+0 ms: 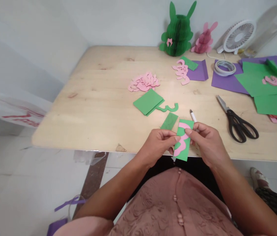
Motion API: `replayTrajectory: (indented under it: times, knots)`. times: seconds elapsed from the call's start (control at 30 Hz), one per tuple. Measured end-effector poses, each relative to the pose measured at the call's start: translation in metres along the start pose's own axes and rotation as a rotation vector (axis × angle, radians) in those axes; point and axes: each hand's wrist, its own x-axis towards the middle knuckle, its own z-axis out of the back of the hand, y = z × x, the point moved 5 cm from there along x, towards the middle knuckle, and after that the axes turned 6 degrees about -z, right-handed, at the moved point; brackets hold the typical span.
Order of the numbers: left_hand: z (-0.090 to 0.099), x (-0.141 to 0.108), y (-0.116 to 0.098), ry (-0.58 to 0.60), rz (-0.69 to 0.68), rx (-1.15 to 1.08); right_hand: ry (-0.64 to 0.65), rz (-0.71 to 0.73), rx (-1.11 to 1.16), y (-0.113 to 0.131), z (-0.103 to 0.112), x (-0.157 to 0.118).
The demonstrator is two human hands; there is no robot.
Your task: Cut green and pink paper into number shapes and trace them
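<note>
Both hands grip a small green paper rectangle [184, 154] at the table's front edge, with a curvy pink paper cutout [184, 144] lying on it. My left hand [159, 144] pinches the left side, its thumb on the pink piece. On the upper right, my right hand [206, 141] presses the cutout with its thumb. Just beyond the fingers lie another green paper strip [170, 121], a wavy green cutout [170, 107] and a folded green paper stack [148, 102]. A white pen [193, 115] with a dark tip is partly hidden behind my right hand.
Black-handled scissors [236, 121] lie open on the right. Pink cutouts [144, 82] are piled mid-table. Tape rolls [224, 68], purple paper [198, 70] and green sheets [273, 101] lie farther right. A green paper rabbit [177, 36], a pink one [203, 41] and a white fan [239, 36] stand behind.
</note>
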Motion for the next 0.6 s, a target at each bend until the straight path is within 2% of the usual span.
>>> replayTrajectory:
  times: [0.6]
  knots:
    - [0.0028, -0.0008, 0.0036, -0.016, 0.007, 0.001, 0.019, -0.040, 0.037, -0.0036, -0.0016, -0.0019]
